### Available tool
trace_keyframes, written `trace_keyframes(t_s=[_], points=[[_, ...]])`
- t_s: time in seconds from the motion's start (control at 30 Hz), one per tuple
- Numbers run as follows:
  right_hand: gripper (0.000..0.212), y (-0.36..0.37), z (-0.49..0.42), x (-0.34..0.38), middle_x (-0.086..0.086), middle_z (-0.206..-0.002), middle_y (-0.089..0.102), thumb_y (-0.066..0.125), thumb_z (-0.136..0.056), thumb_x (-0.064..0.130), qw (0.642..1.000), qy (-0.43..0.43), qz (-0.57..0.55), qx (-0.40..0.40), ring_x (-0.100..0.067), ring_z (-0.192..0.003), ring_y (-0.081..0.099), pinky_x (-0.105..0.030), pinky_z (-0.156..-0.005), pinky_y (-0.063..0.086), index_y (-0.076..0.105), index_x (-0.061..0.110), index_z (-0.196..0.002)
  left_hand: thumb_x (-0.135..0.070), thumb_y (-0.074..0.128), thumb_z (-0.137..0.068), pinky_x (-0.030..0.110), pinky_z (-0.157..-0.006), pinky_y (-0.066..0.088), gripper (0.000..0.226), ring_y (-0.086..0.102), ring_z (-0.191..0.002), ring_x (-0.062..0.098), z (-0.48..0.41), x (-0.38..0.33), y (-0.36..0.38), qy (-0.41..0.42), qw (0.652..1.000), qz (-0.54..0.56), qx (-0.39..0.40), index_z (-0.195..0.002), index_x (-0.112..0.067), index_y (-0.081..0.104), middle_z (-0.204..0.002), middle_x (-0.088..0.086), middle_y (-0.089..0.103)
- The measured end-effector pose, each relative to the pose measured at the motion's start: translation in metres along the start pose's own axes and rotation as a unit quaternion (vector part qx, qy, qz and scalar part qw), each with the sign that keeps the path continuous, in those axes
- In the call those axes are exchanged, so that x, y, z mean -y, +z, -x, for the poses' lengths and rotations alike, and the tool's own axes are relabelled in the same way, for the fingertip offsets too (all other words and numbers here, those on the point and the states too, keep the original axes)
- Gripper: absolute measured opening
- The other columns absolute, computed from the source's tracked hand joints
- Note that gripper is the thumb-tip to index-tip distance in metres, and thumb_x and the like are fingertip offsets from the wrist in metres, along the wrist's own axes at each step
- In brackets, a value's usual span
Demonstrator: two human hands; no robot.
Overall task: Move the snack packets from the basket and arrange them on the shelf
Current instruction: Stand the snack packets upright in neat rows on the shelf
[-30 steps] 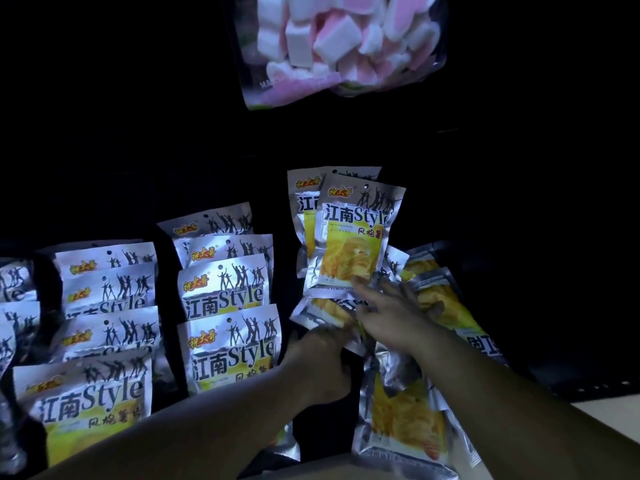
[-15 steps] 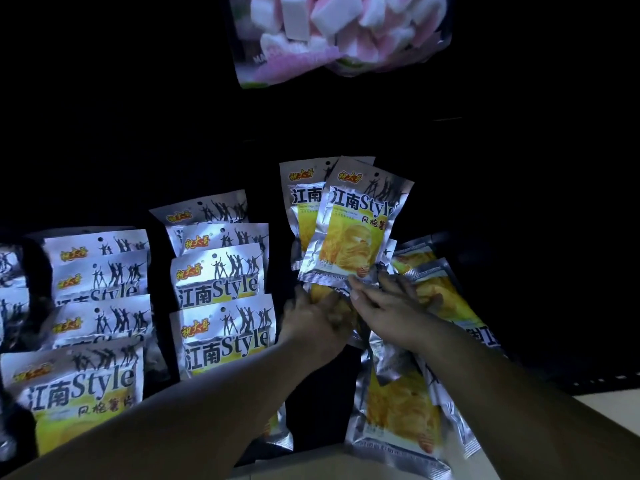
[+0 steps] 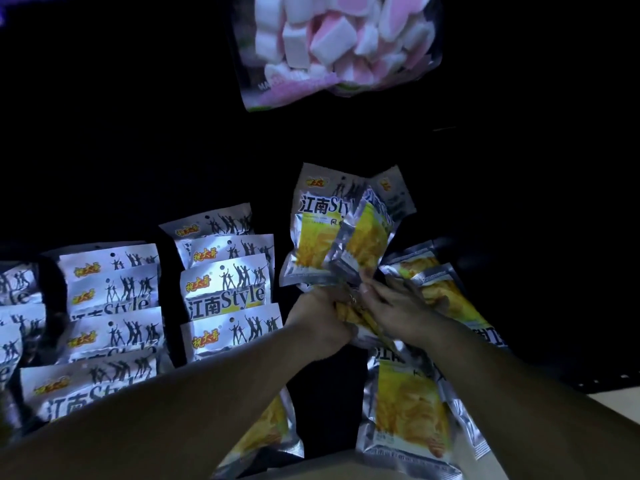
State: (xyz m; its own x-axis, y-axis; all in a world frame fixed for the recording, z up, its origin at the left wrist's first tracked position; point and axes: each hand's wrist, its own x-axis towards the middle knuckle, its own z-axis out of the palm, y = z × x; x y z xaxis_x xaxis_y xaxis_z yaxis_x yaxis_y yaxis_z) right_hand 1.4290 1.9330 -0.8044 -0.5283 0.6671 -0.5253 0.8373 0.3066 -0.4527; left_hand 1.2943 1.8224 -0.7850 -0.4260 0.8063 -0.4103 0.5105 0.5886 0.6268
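Now, from the head view, the left hand (image 3: pixel 320 322) and right hand (image 3: pixel 398 311) meet at centre, both pinching the bottom edges of two snack packets (image 3: pixel 341 233) fanned toward 12 o'clock; shelved rows (image 3: pixel 225 289) lie at 9 o'clock, a marshmallow bag (image 3: pixel 336 46) hangs at 12

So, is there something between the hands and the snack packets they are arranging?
Nothing visible. The left hand and the right hand both already touch the fanned snack packets at their lower edges. The marshmallow bag hangs well above, clear of them.
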Motion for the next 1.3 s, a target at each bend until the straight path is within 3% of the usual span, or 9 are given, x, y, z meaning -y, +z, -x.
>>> trace_keyframes(t_s=[0.13,0.37,0.47,0.57,0.67,0.83,1.03,1.17,1.3], points=[[0.055,-0.004,0.004,0.002,0.016,-0.170,-0.004,0.012,-0.092,0.081,1.000,-0.011,-0.011,0.010,-0.020,-0.155,-0.018,-0.068,-0.115,-0.017,0.014,0.071,-0.147,-0.023,0.080,-0.070,0.016,-0.051,0.046,0.015,0.058,-0.055,0.004,0.018,-0.003,-0.032,-0.013,0.996,0.089,-0.005,-0.078,-0.034,0.075,-0.063,-0.013,0.063],[0.050,-0.027,0.028,0.009,0.010,-0.167,0.022,0.029,-0.100,0.069,0.999,-0.031,-0.013,-0.039,-0.022,-0.156,-0.002,-0.058,-0.122,0.005,0.043,0.054,-0.145,-0.020,0.080,-0.087,0.017,-0.064,0.057,0.011,0.071,-0.076,0.001,0.062,-0.001,-0.086,0.028,0.991,0.132,-0.018,-0.077,-0.023,0.080,-0.082,-0.011,0.077],[0.043,-0.040,0.048,0.025,0.008,-0.142,0.055,0.047,-0.101,0.057,0.990,-0.074,-0.082,-0.082,-0.017,-0.128,0.049,-0.036,-0.100,0.039,0.062,0.035,-0.135,-0.016,0.079,-0.088,0.018,-0.062,0.051,0.014,0.068,-0.071,0.005,0.079,-0.006,-0.098,0.075,0.981,0.173,-0.039,-0.080,-0.027,0.080,-0.083,-0.006,0.077],[0.029,-0.050,0.066,0.046,0.010,-0.116,0.066,0.066,-0.094,0.051,0.945,-0.057,-0.322,-0.020,-0.010,-0.094,0.065,-0.029,-0.071,0.057,0.069,0.035,-0.118,-0.014,0.077,-0.091,0.032,-0.070,0.051,0.010,0.061,-0.075,0.023,0.089,-0.010,-0.093,0.111,0.973,0.198,-0.051,-0.093,-0.024,0.078,-0.098,0.023,0.071],[0.028,-0.052,0.070,0.057,-0.004,-0.119,0.068,0.077,-0.090,0.026,0.902,-0.031,-0.429,0.048,-0.026,-0.093,0.071,-0.032,-0.057,0.058,0.066,0.032,-0.115,-0.013,0.074,-0.093,0.038,-0.077,0.056,0.014,0.064,-0.081,0.032,0.096,-0.011,-0.081,0.112,0.971,0.209,-0.041,-0.098,-0.025,0.076,-0.104,0.024,0.070],[0.036,-0.053,0.065,0.052,-0.014,-0.115,0.062,0.071,-0.089,-0.002,0.888,-0.037,-0.458,0.003,-0.032,-0.092,0.070,-0.038,-0.064,0.060,0.062,0.028,-0.107,-0.013,0.070,-0.097,0.015,-0.066,0.052,0.015,0.067,-0.078,0.005,0.099,-0.007,-0.070,0.043,0.971,0.233,0.013,-0.103,-0.025,0.076,-0.108,-0.004,0.075],[0.044,-0.052,0.054,0.025,-0.004,-0.099,0.055,0.071,-0.089,-0.002,0.910,-0.058,-0.410,-0.030,-0.027,-0.084,0.063,-0.035,-0.061,0.057,0.064,0.040,-0.096,-0.004,0.071,-0.093,0.043,-0.087,0.062,0.012,0.070,-0.092,0.025,0.067,-0.014,-0.069,-0.029,0.936,0.349,-0.030,-0.097,-0.013,0.064,-0.097,0.009,0.070],[0.041,-0.050,0.049,0.022,0.000,-0.099,0.057,0.083,-0.080,0.013,0.903,-0.064,-0.423,-0.045,-0.030,-0.098,0.062,-0.047,-0.082,0.058,0.065,0.042,-0.101,0.001,0.071,-0.092,0.034,-0.068,0.063,0.015,0.066,-0.076,0.023,0.056,-0.017,-0.057,-0.010,0.958,0.282,-0.053,-0.098,-0.010,0.063,-0.091,0.012,0.062],[0.044,-0.047,0.051,0.025,0.000,-0.117,0.060,0.088,-0.077,0.019,0.904,-0.076,-0.410,-0.091,-0.017,-0.104,0.061,-0.027,-0.075,0.051,0.063,0.043,-0.104,0.001,0.069,-0.091,0.026,-0.056,0.053,0.014,0.057,-0.063,0.015,0.046,-0.022,-0.045,0.021,0.973,0.209,-0.093,-0.095,-0.012,0.066,-0.084,0.006,0.061]])
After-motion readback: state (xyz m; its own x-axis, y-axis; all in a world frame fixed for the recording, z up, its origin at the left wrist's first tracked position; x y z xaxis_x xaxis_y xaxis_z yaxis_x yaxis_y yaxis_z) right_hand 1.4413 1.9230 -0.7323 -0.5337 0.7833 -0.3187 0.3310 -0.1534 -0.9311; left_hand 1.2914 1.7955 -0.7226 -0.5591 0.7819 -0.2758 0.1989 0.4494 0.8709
